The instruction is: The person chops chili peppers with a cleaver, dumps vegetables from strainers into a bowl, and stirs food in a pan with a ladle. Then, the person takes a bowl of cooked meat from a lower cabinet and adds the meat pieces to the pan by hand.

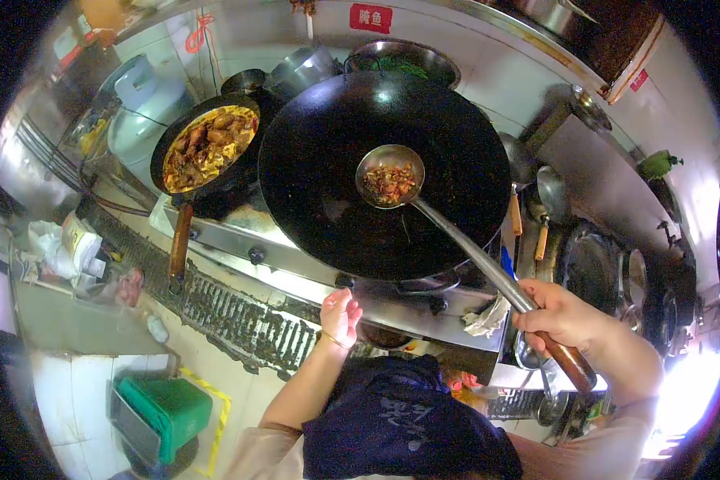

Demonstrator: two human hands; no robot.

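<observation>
My right hand [554, 318] is wrapped round the wooden handle end of a long metal ladle [464, 242]. The ladle's bowl, over the middle of the large black wok [320, 204], holds chopped reddish-brown bits [390, 182]. Whether the bowl touches the wok is hard to tell. My left hand [342, 320], with a bracelet at the wrist, is at the stove's front edge just below a dark knob [344, 282]. Its fingers are loosely curled, and I see nothing in them.
Left of the wok, a smaller pan [182, 232] holds browned chunks and yellow pieces [212, 148]. Behind are a metal pot [304, 70] and a bowl of greens [404, 66]. Wooden-handled ladles [550, 192] lie at right. A floor grate [216, 300] and green bin [168, 412] are lower left.
</observation>
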